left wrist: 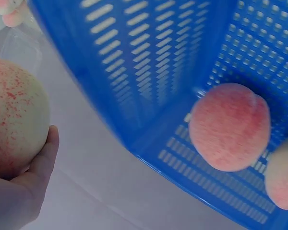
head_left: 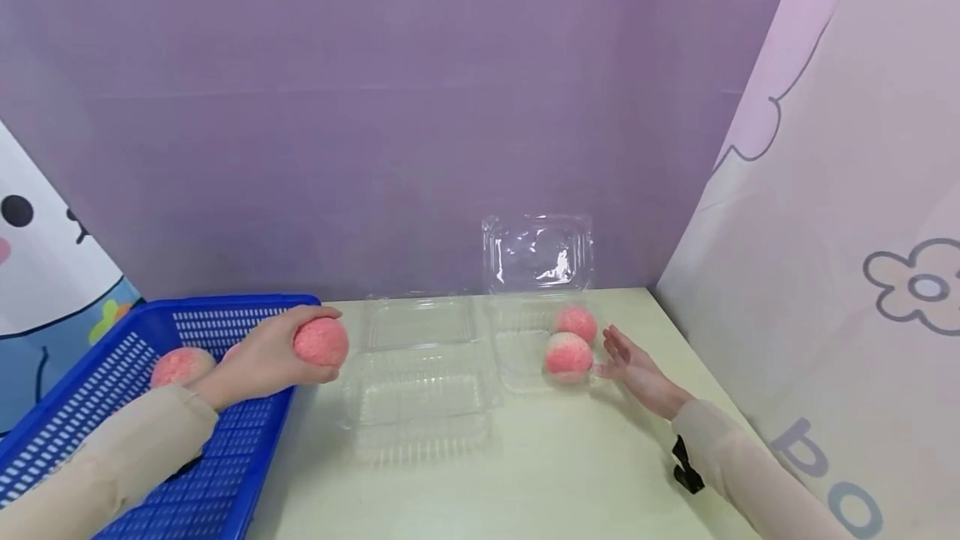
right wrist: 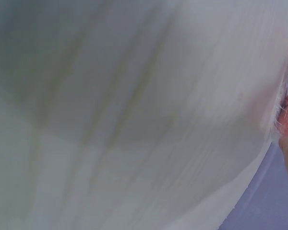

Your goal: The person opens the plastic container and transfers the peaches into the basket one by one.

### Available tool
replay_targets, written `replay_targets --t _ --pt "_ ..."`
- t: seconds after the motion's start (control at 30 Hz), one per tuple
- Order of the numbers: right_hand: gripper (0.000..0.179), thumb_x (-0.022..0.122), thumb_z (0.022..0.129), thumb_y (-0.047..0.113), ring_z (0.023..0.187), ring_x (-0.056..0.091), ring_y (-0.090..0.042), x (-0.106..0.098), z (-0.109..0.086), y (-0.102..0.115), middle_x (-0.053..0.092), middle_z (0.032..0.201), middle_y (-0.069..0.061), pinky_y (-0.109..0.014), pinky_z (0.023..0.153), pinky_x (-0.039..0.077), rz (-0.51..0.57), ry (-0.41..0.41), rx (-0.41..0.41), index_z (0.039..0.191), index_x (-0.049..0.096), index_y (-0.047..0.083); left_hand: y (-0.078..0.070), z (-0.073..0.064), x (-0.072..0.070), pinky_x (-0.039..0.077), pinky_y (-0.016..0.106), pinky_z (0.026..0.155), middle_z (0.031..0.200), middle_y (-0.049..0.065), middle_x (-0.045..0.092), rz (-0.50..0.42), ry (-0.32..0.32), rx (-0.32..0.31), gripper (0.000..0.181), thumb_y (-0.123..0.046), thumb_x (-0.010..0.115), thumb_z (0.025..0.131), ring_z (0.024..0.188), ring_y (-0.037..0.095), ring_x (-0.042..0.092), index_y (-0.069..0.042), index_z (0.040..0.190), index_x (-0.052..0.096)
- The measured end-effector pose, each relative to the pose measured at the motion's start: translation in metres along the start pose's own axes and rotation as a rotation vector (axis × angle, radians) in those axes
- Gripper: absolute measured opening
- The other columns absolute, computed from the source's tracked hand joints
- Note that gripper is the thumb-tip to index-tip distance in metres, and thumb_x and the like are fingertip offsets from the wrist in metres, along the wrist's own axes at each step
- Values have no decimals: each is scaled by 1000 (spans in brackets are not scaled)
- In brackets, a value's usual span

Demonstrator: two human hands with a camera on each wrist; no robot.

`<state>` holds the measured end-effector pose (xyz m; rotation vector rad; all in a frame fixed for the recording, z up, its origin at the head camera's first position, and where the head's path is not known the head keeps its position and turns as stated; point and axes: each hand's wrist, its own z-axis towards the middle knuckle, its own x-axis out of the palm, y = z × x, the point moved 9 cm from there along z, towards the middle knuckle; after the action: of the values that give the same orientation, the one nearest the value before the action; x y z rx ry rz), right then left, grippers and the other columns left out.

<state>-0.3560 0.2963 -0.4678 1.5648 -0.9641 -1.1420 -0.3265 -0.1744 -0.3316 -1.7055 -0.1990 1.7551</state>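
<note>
My left hand (head_left: 258,361) grips a pink-and-cream peach (head_left: 321,342) above the right rim of the blue basket (head_left: 273,432). In the left wrist view, speckled red shows on this peach (left wrist: 14,120), with a finger along its side. Two more peaches lie in the basket, a pink one (left wrist: 229,127) and a paler one (left wrist: 284,175) cut by the frame edge. My right hand (head_left: 637,369) is held with fingers extended, right beside two peaches, the front one (head_left: 567,358) and the back one (head_left: 576,323), at the right side of a clear plastic clamshell box (head_left: 513,357).
The clamshell's raised lid (head_left: 536,252) stands against the purple backdrop (head_left: 420,107). Left of it sits another clear clamshell (head_left: 420,394), its lid folded back. A printed white panel (head_left: 810,273) borders the pale table (head_left: 540,482) on the right. Pale material fills most of the right wrist view.
</note>
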Motion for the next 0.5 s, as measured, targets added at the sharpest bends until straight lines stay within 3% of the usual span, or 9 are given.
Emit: replay_targets --t 0.27,0.5 --pt "91 58 87 9 140 -6 -35 -4 -3 3 -9 153 -15 -53 111 4 0 -2 -16 144 -12 3 11 -6 -12 47 57 82 128 17 51 17 -66 23 75 -45 77 67 109 36 51 -14 129 48" --pt "92 59 87 11 140 -7 -33 0 -4 -1 -10 153 -13 -52 111 5 11 8 5 145 -13 4 36 -16 -26 45 59 79 126 21 50 58 -69 -23 76 -48 76 68 107 39 50 -13 129 47"
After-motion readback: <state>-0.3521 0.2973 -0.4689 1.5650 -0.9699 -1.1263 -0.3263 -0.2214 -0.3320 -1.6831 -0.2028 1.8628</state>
